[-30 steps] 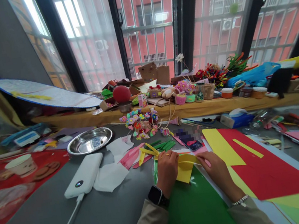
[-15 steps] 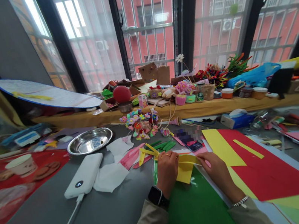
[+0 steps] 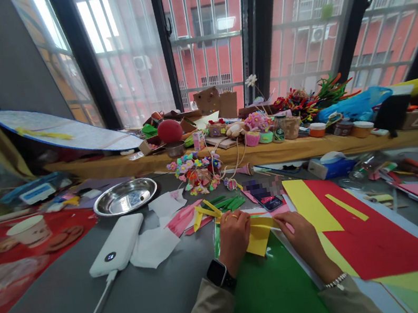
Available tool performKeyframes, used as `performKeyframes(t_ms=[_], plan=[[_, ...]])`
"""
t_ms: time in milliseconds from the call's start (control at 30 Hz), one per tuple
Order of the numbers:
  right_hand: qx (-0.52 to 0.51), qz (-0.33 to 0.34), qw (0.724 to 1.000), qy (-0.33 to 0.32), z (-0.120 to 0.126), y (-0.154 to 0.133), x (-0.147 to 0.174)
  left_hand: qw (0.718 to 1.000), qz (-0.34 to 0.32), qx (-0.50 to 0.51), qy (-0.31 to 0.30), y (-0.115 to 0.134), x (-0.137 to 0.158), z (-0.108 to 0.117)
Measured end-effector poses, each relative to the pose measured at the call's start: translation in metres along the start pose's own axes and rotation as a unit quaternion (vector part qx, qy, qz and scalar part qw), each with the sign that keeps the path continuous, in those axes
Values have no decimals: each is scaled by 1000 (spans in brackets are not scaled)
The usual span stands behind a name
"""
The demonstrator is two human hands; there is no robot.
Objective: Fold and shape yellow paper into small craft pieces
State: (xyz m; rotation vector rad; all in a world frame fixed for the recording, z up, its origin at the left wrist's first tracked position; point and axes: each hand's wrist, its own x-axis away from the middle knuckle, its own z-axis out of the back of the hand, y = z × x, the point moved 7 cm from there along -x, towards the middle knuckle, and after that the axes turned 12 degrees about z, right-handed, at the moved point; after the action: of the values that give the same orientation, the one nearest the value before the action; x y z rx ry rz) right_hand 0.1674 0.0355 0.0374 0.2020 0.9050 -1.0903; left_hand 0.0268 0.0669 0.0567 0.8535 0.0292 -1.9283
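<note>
Between my two hands a yellow paper strip (image 3: 263,221) is stretched from side to side. My left hand (image 3: 234,238), with a ring and a black watch, pinches its left end. The right end is pinched by my right hand (image 3: 300,234), which has a beaded bracelet at the wrist. Just beneath the strip, a yellow paper piece (image 3: 258,241) lies on a shiny green sheet (image 3: 276,295). Beyond my left hand are folded yellow strips (image 3: 206,213), green paper strips (image 3: 229,204) and pink paper (image 3: 183,220).
Right of my hands lie red paper (image 3: 387,239), yellow paper (image 3: 311,206) and a loose yellow strip (image 3: 346,207). A phone (image 3: 263,195) rests ahead. To the left are a white power bank (image 3: 118,246) with a cable, white tissue (image 3: 154,248) and a metal plate (image 3: 101,205).
The yellow strip between my hands looks slightly flatter and less bowed than before. Both hands have stayed almost in place.
</note>
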Motion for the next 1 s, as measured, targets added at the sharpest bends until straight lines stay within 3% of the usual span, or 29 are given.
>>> performKeyframes(t_ms=[233,433,667,767,1000], plan=[[10,31,999,7,3,-7,-2,1000,-18,8,16,1,1,-1],[16,84,996,19,4,-18,-3,994,-99,44,27,13,5,2],[33,38,998,44,13,-8,-2,996,-47,38,66,-2,0,17],[29,50,998,30,10,-10,-2,994,-43,60,82,-1,0,21],[16,107,994,13,-2,-19,-2,988,-138,61,33,16,7,4]])
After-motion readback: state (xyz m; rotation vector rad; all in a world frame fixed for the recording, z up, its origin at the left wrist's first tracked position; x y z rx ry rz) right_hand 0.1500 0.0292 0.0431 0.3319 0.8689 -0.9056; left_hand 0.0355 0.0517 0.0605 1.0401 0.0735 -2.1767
